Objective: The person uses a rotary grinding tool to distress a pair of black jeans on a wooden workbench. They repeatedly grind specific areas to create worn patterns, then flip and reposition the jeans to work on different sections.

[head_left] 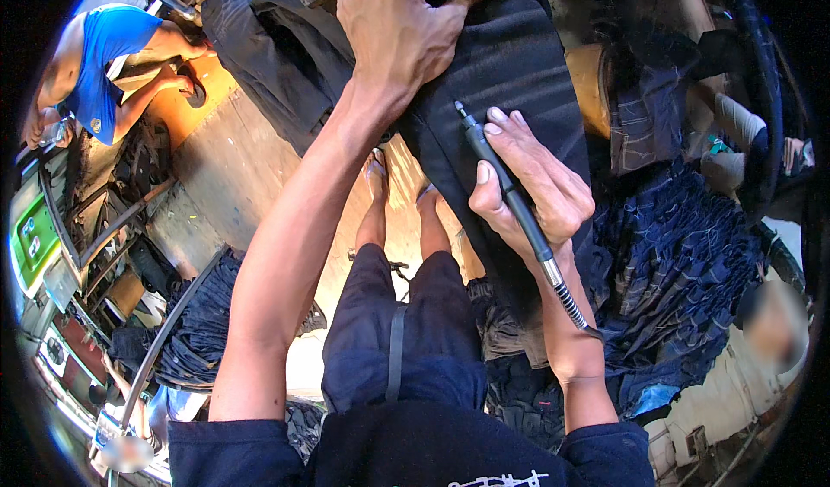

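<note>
Left hand: lay on the upper part of the dark cloth, back of hand up, thumb stretched to the right; fingertips hidden or out of frame, so could not tell if the left hand (389, 29) pinched the cloth (523, 68) or only pressed it.
Right hand: gripping the tool (517, 200); thumb on one side, fingers on the other, so the right hand (549, 193) was closed around the shaft like a pen.
Tool: dark, slim, metal tip, spring sleeve at rear; slanted, tip toward upper left, rear end over the right forearm.
Tip: over the cloth, below and right of the left hand; contact could not be told.
Cloth: black, fairly smooth under the tool, running from the top edge down past the right hand.
Upper left: dark garment (264, 42), creased, beside the left hand.
Right: big pile of jeans (683, 262), dark blue, loose threads; more denim (644, 128) above it.
Lower left: another dark pile (197, 331), near the left forearm.
Below: dark shorts (354, 340) with a grey strap (396, 353), both feet on the brown floor (220, 163).
Far left: person in blue (108, 68), legs bent, well apart from the work; green panel (36, 228) lower down.
</note>
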`<state>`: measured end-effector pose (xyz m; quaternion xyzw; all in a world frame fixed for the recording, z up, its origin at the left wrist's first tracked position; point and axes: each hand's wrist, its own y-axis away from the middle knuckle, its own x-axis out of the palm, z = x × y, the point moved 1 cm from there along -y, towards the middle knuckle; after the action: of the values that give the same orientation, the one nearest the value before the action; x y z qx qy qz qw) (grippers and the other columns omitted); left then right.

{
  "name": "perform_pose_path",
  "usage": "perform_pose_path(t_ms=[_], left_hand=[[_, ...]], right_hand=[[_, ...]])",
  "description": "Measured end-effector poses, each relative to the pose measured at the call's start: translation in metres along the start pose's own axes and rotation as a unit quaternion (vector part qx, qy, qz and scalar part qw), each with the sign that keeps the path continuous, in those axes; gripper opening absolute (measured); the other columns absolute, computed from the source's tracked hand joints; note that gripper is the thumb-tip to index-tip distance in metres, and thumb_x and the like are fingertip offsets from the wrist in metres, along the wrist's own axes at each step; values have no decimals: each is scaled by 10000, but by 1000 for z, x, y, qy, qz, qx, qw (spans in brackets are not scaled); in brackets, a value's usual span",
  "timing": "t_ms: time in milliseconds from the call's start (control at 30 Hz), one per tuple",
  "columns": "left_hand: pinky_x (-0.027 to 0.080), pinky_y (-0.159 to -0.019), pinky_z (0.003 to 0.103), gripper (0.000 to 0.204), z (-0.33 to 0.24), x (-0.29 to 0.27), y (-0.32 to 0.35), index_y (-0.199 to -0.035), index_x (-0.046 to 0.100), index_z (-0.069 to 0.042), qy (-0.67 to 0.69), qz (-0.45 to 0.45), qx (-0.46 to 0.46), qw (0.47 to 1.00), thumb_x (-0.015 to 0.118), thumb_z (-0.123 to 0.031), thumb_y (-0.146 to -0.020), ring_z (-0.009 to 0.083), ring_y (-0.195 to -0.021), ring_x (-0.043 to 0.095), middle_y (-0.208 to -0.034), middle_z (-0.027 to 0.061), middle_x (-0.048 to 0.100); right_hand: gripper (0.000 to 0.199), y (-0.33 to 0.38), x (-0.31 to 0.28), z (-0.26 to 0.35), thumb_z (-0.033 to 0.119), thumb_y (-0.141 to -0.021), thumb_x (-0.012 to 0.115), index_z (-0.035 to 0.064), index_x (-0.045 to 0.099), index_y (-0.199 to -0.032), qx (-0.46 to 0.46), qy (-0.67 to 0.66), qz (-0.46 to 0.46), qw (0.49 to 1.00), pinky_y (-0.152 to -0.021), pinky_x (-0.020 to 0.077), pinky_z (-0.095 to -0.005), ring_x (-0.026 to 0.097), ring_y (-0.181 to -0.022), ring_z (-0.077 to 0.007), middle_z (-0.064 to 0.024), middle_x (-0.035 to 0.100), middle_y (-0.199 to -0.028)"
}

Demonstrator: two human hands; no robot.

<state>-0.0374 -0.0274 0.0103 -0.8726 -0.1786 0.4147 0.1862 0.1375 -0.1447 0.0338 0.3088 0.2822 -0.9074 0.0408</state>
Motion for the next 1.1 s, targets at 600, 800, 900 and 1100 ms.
perform_pose_path(t_ms=[600, 800, 900, 1100], left_hand=[[506, -941, 459, 449, 0, 7, 0, -1062, 723, -51, 8, -7, 9, 1000, 942, -287, -749, 367, -1046, 675, -1045, 145, 738], [507, -928, 461, 454, -3, 6, 2, -1054, 720, -50, 9, 6, -16, 1000, 947, -300, -751, 370, -1034, 675, -1032, 151, 735], [495, -930, 452, 451, -4, 5, 2, -1044, 716, -53, 5, 0, -14, 1000, 948, -307, -751, 361, -1030, 669, -1013, 145, 729], [481, -931, 446, 448, -3, 3, 0, -1035, 709, -60, 1, 8, -6, 1000, 942, -314, -749, 352, -1022, 657, -999, 135, 715]], right_hand=[[255, 17, -17, 0, 56, -805, 766, -68, 784, -1026, 29, -4, 33, 999, -957, 663, -486, 815, -1004, -372, -213, 799, -943], [264, 18, -22, 4, 97, -873, 728, -91, 776, -1052, 55, -10, 39, 998, -987, 643, -497, 800, -1052, -397, -260, 798, -1013], [271, 9, -17, -3, 117, -909, 720, -104, 772, -1055, 40, -12, 34, 999, -1003, 631, -502, 793, -1076, -404, -283, 798, -1043], [260, -4, -2, -15, 63, -815, 788, -52, 806, -1047, -4, -16, 12, 1000, -956, 662, -477, 817, -1000, -350, -204, 807, -955]])
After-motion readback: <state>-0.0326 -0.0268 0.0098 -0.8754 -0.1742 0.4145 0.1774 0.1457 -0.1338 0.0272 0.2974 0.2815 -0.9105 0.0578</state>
